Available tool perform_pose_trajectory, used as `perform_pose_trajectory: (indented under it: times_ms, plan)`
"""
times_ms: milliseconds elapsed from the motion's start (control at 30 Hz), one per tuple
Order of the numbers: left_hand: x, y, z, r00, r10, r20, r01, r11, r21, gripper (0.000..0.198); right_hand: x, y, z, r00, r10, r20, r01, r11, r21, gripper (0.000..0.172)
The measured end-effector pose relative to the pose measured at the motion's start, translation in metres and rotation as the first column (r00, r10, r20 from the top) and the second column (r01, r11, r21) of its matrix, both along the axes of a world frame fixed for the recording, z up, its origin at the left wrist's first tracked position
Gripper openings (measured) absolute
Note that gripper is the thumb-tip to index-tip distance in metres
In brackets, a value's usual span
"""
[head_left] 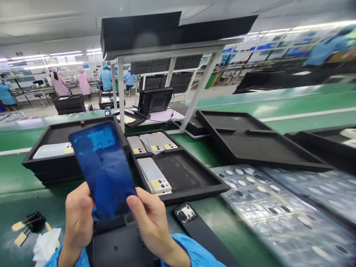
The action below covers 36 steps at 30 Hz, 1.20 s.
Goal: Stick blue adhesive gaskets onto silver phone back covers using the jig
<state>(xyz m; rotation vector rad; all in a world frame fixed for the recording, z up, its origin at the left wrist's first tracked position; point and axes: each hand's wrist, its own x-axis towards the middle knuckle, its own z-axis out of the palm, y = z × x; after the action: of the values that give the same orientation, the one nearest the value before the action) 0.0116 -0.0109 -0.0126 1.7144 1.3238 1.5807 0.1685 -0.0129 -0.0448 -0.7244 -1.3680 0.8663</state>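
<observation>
Hands first: left hand (pixel 79 218) and right hand (pixel 150 218) pinch the lower edge of a blue-filmed phone back cover (pixel 102 168), fingers closed on it, cover raised and tilted above a black fixture (pixel 119 244) at the near edge of the green bench (pixel 222 222). Judged step: checking the cover; next move calls for careful, square placement. Left, near edge: white wipe (pixel 46 243) and small tools (pixel 27 224). Beyond, black trays (pixel 191 181) carry silver covers (pixel 152 174). Right side: clear sheets of lens parts (pixel 267 200). Farther back, small screen (pixel 155 100), frame uprights, seated workers (pixel 83 81) in gowns.
</observation>
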Motion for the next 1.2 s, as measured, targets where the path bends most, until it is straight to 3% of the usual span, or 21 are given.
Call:
perform_pose_trajectory:
  times_ms: [67,133,300,467,533,600,667,733,867,933,1033,1200]
  plan:
    - [0.003,0.001,0.008,0.968,-0.143,-0.208,0.151,0.988,0.023,0.062,0.000,0.002,-0.003,0.999,-0.026,-0.045,0.024,0.999,-0.044,0.054]
    - [0.006,-0.001,0.013,0.955,-0.111,-0.276,0.139,0.987,0.084,0.058,-0.002,0.004,-0.004,0.997,-0.010,-0.074,0.004,0.997,-0.071,0.056]
    - [0.013,-0.010,0.011,0.986,0.135,-0.093,-0.122,0.983,0.139,0.070,-0.008,0.005,-0.001,0.979,0.192,-0.074,-0.196,0.979,-0.051,0.058]
    - [0.015,-0.009,0.006,0.998,0.039,-0.047,-0.036,0.997,0.065,0.070,-0.008,0.004,0.003,0.952,0.292,-0.087,-0.298,0.953,-0.057,0.063]
    - [0.015,-0.006,0.007,0.992,-0.036,0.124,0.039,0.999,-0.018,0.063,-0.010,0.001,0.002,0.951,0.294,-0.095,-0.302,0.951,-0.072,0.062]
    - [0.014,-0.005,0.010,0.894,-0.162,0.418,0.212,0.974,-0.076,0.062,-0.014,-0.003,0.001,0.951,0.291,-0.104,-0.301,0.949,-0.097,0.058]
    - [0.011,-0.005,0.015,0.716,-0.235,0.658,0.366,0.928,-0.066,0.089,-0.021,-0.007,-0.002,0.946,0.312,-0.093,-0.322,0.938,-0.130,0.053]
    - [0.006,-0.005,0.019,0.618,-0.144,0.773,0.344,0.934,-0.100,0.103,-0.028,-0.010,-0.004,0.929,0.366,-0.058,-0.371,0.912,-0.177,0.048]
    - [-0.004,0.003,0.024,0.583,0.109,0.805,0.123,0.968,-0.220,0.090,-0.030,-0.008,-0.003,0.906,0.423,0.000,-0.407,0.872,-0.273,0.035]
    - [-0.007,0.008,0.027,0.549,0.159,0.820,0.098,0.963,-0.252,0.085,-0.024,-0.005,0.000,0.926,0.378,-0.004,-0.360,0.878,-0.314,0.028]
    - [-0.010,0.010,0.034,0.507,0.145,0.850,0.240,0.923,-0.300,0.094,-0.012,-0.002,0.007,0.936,0.349,0.044,-0.311,0.879,-0.361,0.027]
    - [-0.014,0.004,0.040,0.504,0.101,0.858,0.475,0.797,-0.373,0.103,0.002,-0.003,0.012,0.846,0.484,0.223,-0.354,0.823,-0.444,0.026]
